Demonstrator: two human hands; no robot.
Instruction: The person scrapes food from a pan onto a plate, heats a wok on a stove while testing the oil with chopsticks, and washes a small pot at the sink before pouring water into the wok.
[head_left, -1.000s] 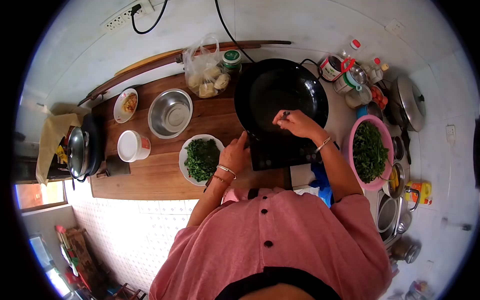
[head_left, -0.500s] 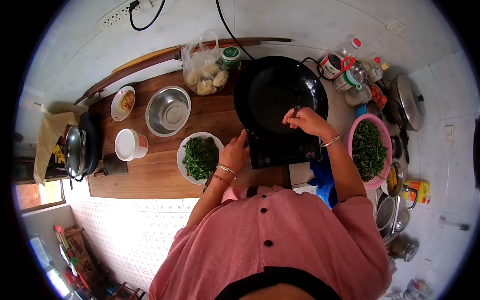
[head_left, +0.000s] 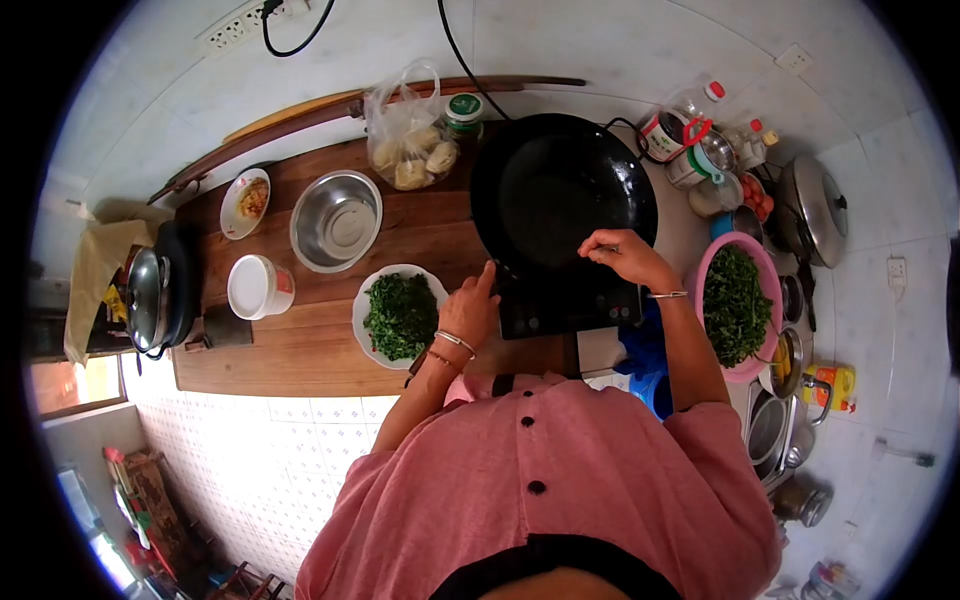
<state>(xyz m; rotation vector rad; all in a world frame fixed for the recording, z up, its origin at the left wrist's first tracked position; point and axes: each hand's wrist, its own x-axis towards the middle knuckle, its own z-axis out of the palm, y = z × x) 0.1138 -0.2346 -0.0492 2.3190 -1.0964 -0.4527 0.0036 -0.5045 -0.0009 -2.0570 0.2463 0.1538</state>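
Note:
A black wok (head_left: pixel 560 190) sits on a black induction cooker (head_left: pixel 575 310). My right hand (head_left: pixel 630 256) is over the wok's lower right part, its fingers pinched on a small dark thing that I cannot make out. At the wok's lower left rim is my left hand (head_left: pixel 470 308), the index finger stretched toward the rim and the other fingers curled; what they grip, if anything, is hidden. A white plate of chopped greens (head_left: pixel 400 318) lies just left of my left hand.
On the wooden counter (head_left: pixel 300 365) are a steel bowl (head_left: pixel 336 222), a white tub (head_left: pixel 260 288), a small dish of food (head_left: pixel 246 204), a cleaver (head_left: pixel 227 327) and a bag of pale lumps (head_left: pixel 412 155). At right stand a pink basin (head_left: pixel 738 300), jars and bottles.
My right hand has moved right and slightly down, from over the wok's middle to nearer its lower right rim. My left hand has stayed by the wok's rim.

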